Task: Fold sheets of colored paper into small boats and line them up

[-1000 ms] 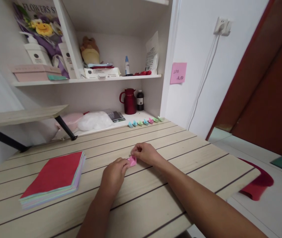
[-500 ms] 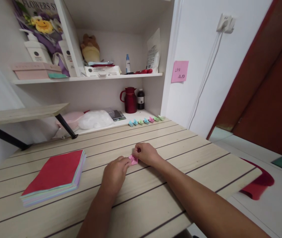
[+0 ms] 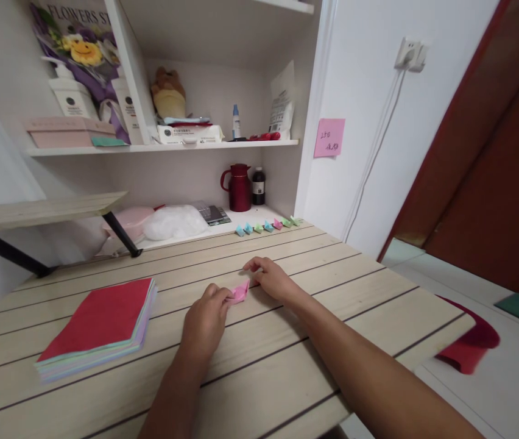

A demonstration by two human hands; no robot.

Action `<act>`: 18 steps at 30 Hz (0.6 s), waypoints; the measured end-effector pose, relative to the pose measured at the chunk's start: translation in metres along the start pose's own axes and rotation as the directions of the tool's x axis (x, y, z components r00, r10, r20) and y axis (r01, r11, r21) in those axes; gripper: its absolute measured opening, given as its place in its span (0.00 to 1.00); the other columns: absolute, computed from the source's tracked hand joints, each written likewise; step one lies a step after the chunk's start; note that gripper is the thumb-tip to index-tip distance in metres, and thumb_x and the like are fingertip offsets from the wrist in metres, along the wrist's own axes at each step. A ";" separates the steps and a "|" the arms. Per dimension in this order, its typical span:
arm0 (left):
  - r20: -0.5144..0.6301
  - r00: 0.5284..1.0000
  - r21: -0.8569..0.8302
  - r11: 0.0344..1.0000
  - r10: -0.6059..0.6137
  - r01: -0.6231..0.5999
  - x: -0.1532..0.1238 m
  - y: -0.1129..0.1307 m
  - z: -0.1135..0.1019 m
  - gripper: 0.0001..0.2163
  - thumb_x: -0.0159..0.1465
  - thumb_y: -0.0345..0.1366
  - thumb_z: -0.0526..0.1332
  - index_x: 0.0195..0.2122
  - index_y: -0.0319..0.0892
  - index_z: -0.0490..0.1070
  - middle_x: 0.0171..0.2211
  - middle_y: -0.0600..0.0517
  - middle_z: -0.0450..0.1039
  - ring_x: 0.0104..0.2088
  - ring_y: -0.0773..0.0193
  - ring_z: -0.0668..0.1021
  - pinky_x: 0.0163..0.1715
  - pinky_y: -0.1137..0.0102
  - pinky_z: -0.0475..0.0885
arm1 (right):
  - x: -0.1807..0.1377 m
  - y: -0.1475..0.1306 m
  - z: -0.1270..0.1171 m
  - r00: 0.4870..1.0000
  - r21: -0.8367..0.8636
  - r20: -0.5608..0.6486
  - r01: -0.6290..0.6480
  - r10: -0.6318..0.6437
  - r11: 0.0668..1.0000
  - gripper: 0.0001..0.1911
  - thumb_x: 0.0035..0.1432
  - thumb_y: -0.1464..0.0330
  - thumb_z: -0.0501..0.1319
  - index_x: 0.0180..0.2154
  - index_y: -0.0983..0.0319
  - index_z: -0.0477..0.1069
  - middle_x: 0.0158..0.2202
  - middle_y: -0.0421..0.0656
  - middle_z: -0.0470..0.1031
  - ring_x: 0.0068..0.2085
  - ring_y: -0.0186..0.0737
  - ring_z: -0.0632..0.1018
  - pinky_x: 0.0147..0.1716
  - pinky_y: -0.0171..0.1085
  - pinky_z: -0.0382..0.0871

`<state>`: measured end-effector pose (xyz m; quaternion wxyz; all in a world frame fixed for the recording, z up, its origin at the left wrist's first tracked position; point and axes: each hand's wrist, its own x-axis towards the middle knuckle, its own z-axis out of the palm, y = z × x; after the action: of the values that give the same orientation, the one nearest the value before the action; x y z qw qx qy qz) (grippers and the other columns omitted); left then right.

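Counter (image 3: 250, 378), pale wood with dark stripes, across the lower frame.
Paper stack, one (image 3: 99, 317), lower left of the frame: red sheet on top, pastel sheets beneath; long axis slanting from lower left to upper right.
Left hand (image 3: 205, 318), lower centre: grasping the left end of the pink paper between thumb and fingers.
Pink paper, one small folded piece (image 3: 240, 294), on the counter near the centre of the frame: long axis running left to right, rising slightly; pointed corner aimed at the upper right, opposite end under the left hand's fingers.
Jug, dark red (image 3: 240, 190), on the shelf above centre, handle to the left.
Small folded papers, blue, green and pink (image 3: 268, 226), lined up along the counter's far edge.
Right hand (image 3: 270, 280), right of centre: released, fingers curved and parted, just beside the pink paper's pointed corner.
Note, pink (image 3: 329, 138), on the wall, upper right.
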<state>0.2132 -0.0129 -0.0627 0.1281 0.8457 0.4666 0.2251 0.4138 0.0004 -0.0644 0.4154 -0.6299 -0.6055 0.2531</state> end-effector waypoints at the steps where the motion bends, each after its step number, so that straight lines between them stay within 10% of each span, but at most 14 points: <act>1: -0.006 1.000 -0.005 1.000 0.000 0.000 0.000 0.000 0.000 0.09 0.66 0.31 0.54 0.43 0.49 0.71 0.43 0.53 0.70 0.40 0.66 0.76 0.36 0.74 0.65 | -0.001 -0.001 0.000 1.000 0.026 0.013 -0.007 0.007 1.000 0.19 0.50 0.81 0.51 0.39 0.60 0.73 0.39 0.40 0.73 0.34 0.33 0.74 0.35 0.30 0.67; 18: -0.054 0.997 0.021 0.998 -0.059 0.060 0.003 -0.005 0.011 0.18 0.65 0.34 0.58 0.56 0.49 0.61 0.51 0.50 0.69 0.43 0.63 0.77 0.35 0.71 0.68 | 0.004 0.009 0.011 0.985 0.254 0.007 -0.166 0.170 0.953 0.18 0.49 0.80 0.49 0.39 0.62 0.70 0.31 0.40 0.73 0.26 0.31 0.74 0.27 0.29 0.66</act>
<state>0.2167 -0.0077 -0.0730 0.1127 0.8264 0.4975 0.2386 0.4098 0.0072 -0.0768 0.4741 -0.6226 -0.5092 0.3583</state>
